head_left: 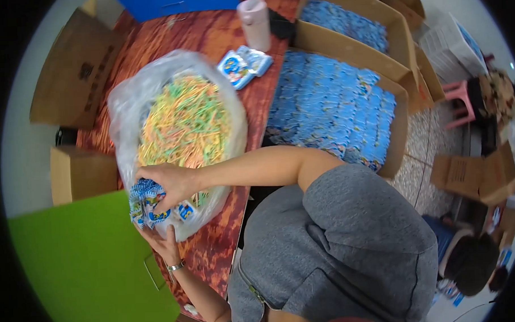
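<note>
Gripping blue packets (141, 206) from above with curled right hand (170, 184); resting left hand (161, 242), thumb spread, by their opposite end, hold unclear. Bunched between both, roughly lengthwise from right hand to left, nearer the right, beside coloured sticks (182, 121).

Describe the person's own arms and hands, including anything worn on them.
The right arm wears a short, loose sleeve of heathered grey fabric, ending above the elbow; its forearm and right hand are bare, with no glove. The left hand is also ungloved, with a narrow silver-coloured wristband; whether it is a watch or bracelet is unclear.
</note>
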A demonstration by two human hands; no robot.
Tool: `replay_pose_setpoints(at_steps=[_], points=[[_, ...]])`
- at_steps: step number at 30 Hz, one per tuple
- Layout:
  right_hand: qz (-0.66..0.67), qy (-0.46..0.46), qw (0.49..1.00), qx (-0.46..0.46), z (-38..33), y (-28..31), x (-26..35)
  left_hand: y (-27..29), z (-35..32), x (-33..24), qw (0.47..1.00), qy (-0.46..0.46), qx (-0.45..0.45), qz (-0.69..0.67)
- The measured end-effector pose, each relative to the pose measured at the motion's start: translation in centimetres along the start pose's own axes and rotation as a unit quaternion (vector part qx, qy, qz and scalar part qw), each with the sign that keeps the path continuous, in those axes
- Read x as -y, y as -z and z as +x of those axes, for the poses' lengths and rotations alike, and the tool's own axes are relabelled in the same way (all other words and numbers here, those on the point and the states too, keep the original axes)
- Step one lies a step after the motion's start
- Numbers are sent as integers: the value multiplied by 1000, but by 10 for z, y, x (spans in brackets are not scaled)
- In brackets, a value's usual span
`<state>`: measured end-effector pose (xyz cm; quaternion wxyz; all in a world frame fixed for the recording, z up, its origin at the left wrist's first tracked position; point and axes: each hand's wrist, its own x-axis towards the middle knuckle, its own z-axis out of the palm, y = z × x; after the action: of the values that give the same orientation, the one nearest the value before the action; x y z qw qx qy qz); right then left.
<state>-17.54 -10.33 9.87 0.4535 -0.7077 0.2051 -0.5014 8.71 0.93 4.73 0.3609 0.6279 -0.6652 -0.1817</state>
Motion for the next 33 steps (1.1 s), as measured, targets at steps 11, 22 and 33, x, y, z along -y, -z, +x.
replay_pose_setpoints(at_steps=[11, 22, 33], points=[[-193, -306, 855, -372, -311, 303, 52, -50, 49, -34, 994, 48, 99, -6], [-532, -453, 619, -359, -531, 421, -16, -93, 64, -64, 989, 87, 116, -4], [-453, -460, 720, -254, -526, 456, -84, -113, 49, -80, 979, 130, 153, 28]])
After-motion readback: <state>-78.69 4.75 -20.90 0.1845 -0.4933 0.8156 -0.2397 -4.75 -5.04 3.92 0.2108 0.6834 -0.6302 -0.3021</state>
